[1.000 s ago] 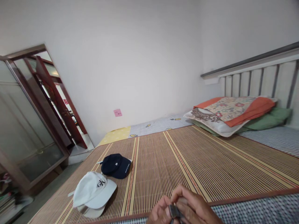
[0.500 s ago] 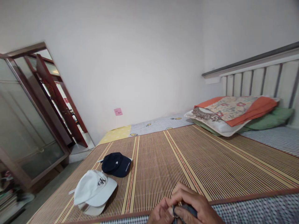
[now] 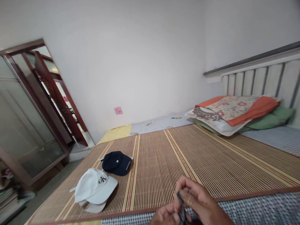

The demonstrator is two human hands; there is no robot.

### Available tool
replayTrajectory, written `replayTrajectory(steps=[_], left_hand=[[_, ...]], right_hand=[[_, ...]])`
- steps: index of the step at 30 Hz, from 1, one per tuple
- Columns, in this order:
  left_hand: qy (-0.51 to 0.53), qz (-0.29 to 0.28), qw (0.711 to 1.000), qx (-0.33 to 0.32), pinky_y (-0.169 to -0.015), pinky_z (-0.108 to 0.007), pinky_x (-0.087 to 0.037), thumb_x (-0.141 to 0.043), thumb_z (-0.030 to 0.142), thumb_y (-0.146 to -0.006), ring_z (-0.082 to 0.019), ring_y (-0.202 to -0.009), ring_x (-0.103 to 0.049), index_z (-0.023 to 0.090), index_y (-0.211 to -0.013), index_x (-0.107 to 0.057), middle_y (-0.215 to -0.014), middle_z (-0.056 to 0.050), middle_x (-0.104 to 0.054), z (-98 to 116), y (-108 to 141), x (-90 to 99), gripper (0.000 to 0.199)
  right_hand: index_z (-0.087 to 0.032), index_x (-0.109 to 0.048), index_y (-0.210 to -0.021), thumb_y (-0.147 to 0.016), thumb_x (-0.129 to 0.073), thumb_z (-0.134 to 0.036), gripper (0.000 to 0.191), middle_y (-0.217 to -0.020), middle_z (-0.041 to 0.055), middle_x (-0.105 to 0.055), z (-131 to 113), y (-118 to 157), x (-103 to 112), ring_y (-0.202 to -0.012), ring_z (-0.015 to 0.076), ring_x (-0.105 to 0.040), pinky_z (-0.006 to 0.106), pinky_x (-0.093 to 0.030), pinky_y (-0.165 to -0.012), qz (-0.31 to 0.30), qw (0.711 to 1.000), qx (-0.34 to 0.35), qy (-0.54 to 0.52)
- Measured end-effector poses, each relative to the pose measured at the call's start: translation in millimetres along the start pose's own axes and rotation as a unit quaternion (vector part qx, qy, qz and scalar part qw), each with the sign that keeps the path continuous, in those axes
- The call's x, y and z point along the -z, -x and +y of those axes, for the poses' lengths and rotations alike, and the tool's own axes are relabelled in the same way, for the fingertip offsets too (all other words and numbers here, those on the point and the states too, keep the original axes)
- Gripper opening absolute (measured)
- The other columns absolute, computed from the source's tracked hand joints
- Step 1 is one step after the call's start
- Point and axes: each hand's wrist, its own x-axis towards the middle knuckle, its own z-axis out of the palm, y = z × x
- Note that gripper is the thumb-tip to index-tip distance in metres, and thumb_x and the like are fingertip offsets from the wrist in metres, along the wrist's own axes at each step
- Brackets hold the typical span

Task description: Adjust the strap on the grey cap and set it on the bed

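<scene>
So the bare right hand point(image 3: 195, 198) is pinching a small dark grey-blue strap-like piece point(image 3: 180, 197) between thumb and fingers, low at the front edge of the brown striped bamboo mat point(image 3: 154, 165) — and the bare left hand point(image 3: 165, 214) is curling right beside it, though I can't tell what it's gripping. A white curved-brim cap point(image 3: 93, 187) and a navy cap point(image 3: 116, 163) are sitting on the mat, off to the left — near each other.

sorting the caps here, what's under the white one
Under the white cap, a second, greyer brim pokes out over the striped mat; the rest is covered and can't be seen.
</scene>
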Motion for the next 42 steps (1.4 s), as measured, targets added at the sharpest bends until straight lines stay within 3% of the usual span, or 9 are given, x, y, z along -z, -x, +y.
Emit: replayTrajectory(steps=[3, 7, 10, 15, 20, 25, 32, 36, 42], left_hand=[[0.046, 0.025, 0.999, 0.003, -0.053, -0.02, -0.036, -0.089, 0.067, -0.062, -0.005, -0.047, -0.05, 0.014, -0.077, -0.072, -0.062, -0.001, -0.066, 7.2, 6.0, -4.6, 0.058], [0.054, 0.044, 0.998, 0.008, -0.058, -0.02, -0.04, -0.088, 0.059, -0.07, -0.007, -0.05, -0.056, 0.014, -0.081, -0.067, -0.061, -0.001, -0.068, 34.1, 19.8, -19.7, 0.051], [0.057, 0.054, 0.997, 0.01, -0.059, -0.021, -0.042, -0.089, 0.061, -0.068, -0.009, -0.05, -0.059, 0.016, -0.08, -0.062, -0.058, 0.0, -0.068, 43.2, 23.2, -24.6, 0.054], [0.055, 0.043, 0.998, -0.006, -0.055, -0.02, -0.041, -0.088, 0.059, -0.071, -0.01, -0.048, -0.058, 0.017, -0.081, -0.061, -0.055, 0.0, -0.068, 36.7, 19.4, -20.1, 0.052], [0.051, 0.075, 0.995, -0.033, -0.057, -0.02, -0.041, -0.085, 0.054, -0.077, -0.009, -0.049, -0.058, 0.016, -0.079, -0.061, -0.056, -0.001, -0.069, 38.7, 19.2, -22.4, 0.045], [0.007, 0.102, 0.994, -0.046, -0.054, -0.02, -0.039, -0.082, 0.06, -0.077, -0.01, -0.048, -0.057, 0.018, -0.077, -0.057, -0.052, -0.001, -0.068, 45.1, 19.5, -33.0, 0.049], [-0.058, 0.148, 0.985, -0.063, -0.054, -0.021, -0.038, -0.08, 0.068, -0.074, -0.01, -0.046, -0.054, 0.02, -0.075, -0.055, -0.05, 0.0, -0.066, 43.0, 18.2, -40.2, 0.054], [-0.073, 0.165, 0.981, -0.079, -0.054, -0.022, -0.037, -0.076, 0.071, -0.076, -0.01, -0.047, -0.053, 0.019, -0.074, -0.055, -0.051, -0.001, -0.066, 36.7, 17.5, -38.0, 0.056], [-0.073, 0.172, 0.978, -0.087, -0.051, -0.022, -0.032, -0.071, 0.073, -0.079, -0.009, -0.044, -0.048, 0.021, -0.073, -0.054, -0.05, 0.004, -0.057, 29.9, 15.5, -32.1, 0.055]], right_hand=[[-0.022, -0.06, -0.092, -0.093, -0.069, -0.055, 0.035, -0.072, -0.0037, -0.059, 1.4, -1.2, 1.6, -0.059, 0.0097, -0.052, 0.021, -0.04, -0.055, 0.034, 0.999, 0.012, -0.041], [-0.019, -0.066, -0.087, -0.09, -0.073, -0.056, 0.037, -0.069, -0.0032, -0.057, -8.3, 2.3, 4.0, -0.063, 0.0093, -0.049, 0.022, -0.039, -0.061, 0.056, 0.997, 0.023, 0.041], [-0.02, -0.068, -0.087, -0.089, -0.073, -0.058, 0.038, -0.075, -0.0022, -0.056, -17.8, 6.8, 5.5, -0.069, 0.0113, -0.049, 0.025, -0.04, -0.066, 0.078, 0.994, 0.026, 0.076], [-0.022, -0.066, -0.089, -0.093, -0.065, -0.055, 0.033, -0.08, -0.0015, -0.057, -22.0, 11.1, 7.1, -0.069, 0.0133, -0.05, 0.026, -0.041, -0.064, 0.097, 0.979, 0.048, 0.174], [-0.022, -0.063, -0.078, -0.096, -0.059, -0.046, 0.03, -0.067, -0.0041, -0.05, -18.0, 11.6, 5.9, -0.061, 0.0129, -0.043, 0.026, -0.035, -0.058, 0.111, 0.932, 0.086, 0.335], [-0.023, -0.062, -0.082, -0.099, -0.052, -0.039, 0.026, -0.069, -0.0037, -0.054, -20.0, 14.1, 5.3, -0.062, 0.0129, -0.051, 0.024, -0.039, -0.059, 0.085, 0.932, 0.053, 0.348], [-0.022, -0.061, -0.08, -0.091, -0.053, -0.018, 0.014, -0.077, -0.0014, -0.06, -16.1, 12.0, 9.7, -0.065, 0.0121, -0.058, 0.022, -0.045, -0.06, 0.08, 0.9, 0.097, 0.417], [-0.023, -0.06, -0.077, -0.088, -0.055, -0.017, 0.014, -0.075, -0.0004, -0.06, -16.0, 10.4, 7.4, -0.063, 0.0134, -0.058, 0.023, -0.044, -0.057, 0.074, 0.891, 0.092, 0.439], [-0.023, -0.062, -0.077, -0.094, -0.055, -0.026, 0.019, -0.081, 0.0016, -0.065, -25.5, 12.1, 2.5, -0.07, 0.0158, -0.061, 0.027, -0.046, -0.064, 0.029, 0.907, 0.048, 0.417]])
